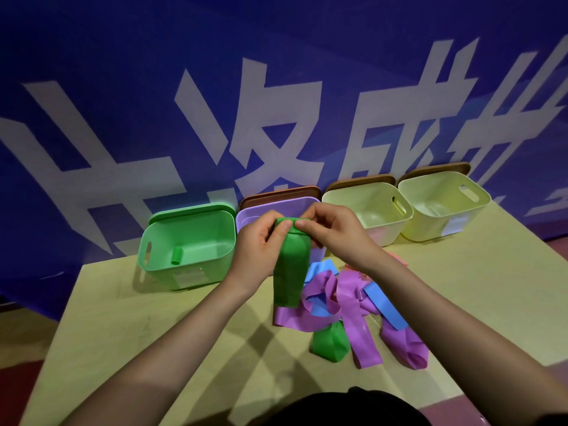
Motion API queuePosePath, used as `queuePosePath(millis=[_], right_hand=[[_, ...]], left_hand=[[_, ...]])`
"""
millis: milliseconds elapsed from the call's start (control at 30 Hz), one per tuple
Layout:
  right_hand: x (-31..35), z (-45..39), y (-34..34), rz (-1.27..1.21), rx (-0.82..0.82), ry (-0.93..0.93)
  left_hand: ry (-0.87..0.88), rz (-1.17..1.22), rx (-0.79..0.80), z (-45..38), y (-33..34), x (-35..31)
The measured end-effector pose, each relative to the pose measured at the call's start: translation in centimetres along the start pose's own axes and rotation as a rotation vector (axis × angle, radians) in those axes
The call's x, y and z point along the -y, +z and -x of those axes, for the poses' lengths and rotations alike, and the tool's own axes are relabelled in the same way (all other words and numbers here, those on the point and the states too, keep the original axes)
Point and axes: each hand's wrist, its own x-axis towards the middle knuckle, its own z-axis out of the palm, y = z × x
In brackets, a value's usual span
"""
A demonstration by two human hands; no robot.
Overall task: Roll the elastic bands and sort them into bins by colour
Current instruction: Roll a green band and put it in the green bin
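A person's left hand (261, 241) and right hand (330, 232) meet above a pale wooden tabletop (153, 318), both pinching the top edge of a flat green elastic band (289, 272) between curled fingers and thumbs. The band's upper end looks folded over on itself at the fingertips, though the fingers hide how tight that fold is; the rest hangs straight down, its lower end reaching the heap below.

That heap of loose elastic bands lies on the table just beneath and to the right of the hands: wide purple strips (347, 302), blue strips (384, 305), a second green band (330, 341) bunched at the near side, and a sliver of pink (398, 259) showing behind the right wrist.

Four open plastic bins stand in a row along the table's far edge. The green bin (187, 241) on the left holds one small rolled green band (175, 256) on its floor. Beside it is a lilac bin (249, 218), largely hidden by the hands, then two pale yellow bins, one (365, 207) nearer the middle and the other (442, 204) at the right end. Lids lean upright behind the bins against a blue banner (123, 72) printed with large white characters.
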Motion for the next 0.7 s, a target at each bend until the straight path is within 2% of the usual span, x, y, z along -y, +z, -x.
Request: queuePosePath(millis=[100, 267, 333, 533, 700], right_hand=[[0.3, -0.1, -0.1, 0.019, -0.014, -0.026], [0.4, -0.6, 0.2, -0.049, -0.023, 0.005], [0.4, -0.6, 0.1, -0.053, 0.001, 0.01], [0.4, -0.3, -0.1, -0.074, 0.088, 0.047], [0.3, -0.4, 0.0, -0.09, 0.117, 0.072]], left_hand=[[0.023, 0.008, 0.016, -0.2, -0.3, -0.1], [-0.451, 0.538, 0.061, -0.3, -0.3, -0.8], [-0.533, 0.572, 0.064, -0.2, -0.3, -1.0], [-0.444, 0.386, -0.026, -0.3, -0.6, -0.6], [-0.414, 0.338, -0.058, -0.3, -0.6, -1.1]])
